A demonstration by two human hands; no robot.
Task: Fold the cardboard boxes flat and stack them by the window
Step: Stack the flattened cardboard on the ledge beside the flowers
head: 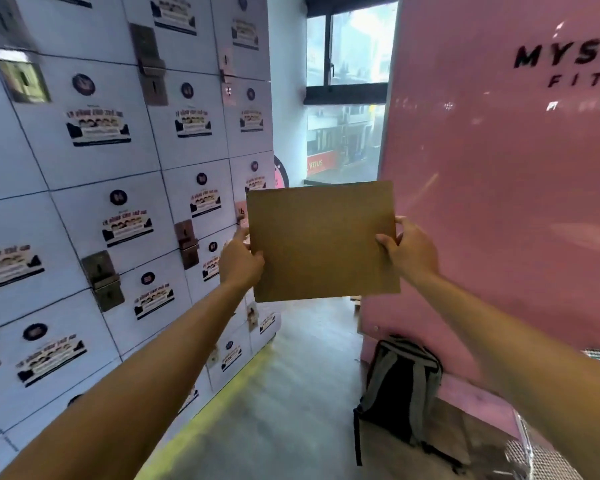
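— Where is the cardboard?

— The flattened cardboard box (323, 240) is held up in the air at the centre of the frame, its broad brown face turned toward the camera, nearly upright and tilted slightly.

— Who has it?

— Both hands. The left hand (240, 261) grips the left edge, its thumb curled over the front face near the lower part and an index finger stretched up along the edge. The right hand (411, 249) grips the right edge, thumb pressed on the front, the other fingers wrapped behind, where I cannot tell how they lie.

— And behind it?

— The window (349, 98), in the upper middle of the frame, shows a blurred street. The cardboard's top edge sits just below the window's lower part.

— The sides?

— A wall of white lockers (111, 174) with stickers and latches fills the left. A pink panel (499, 185) with black lettering fills the right. A grey backpack (400, 386) stands on the floor (291, 393) at lower right, against the panel's base.
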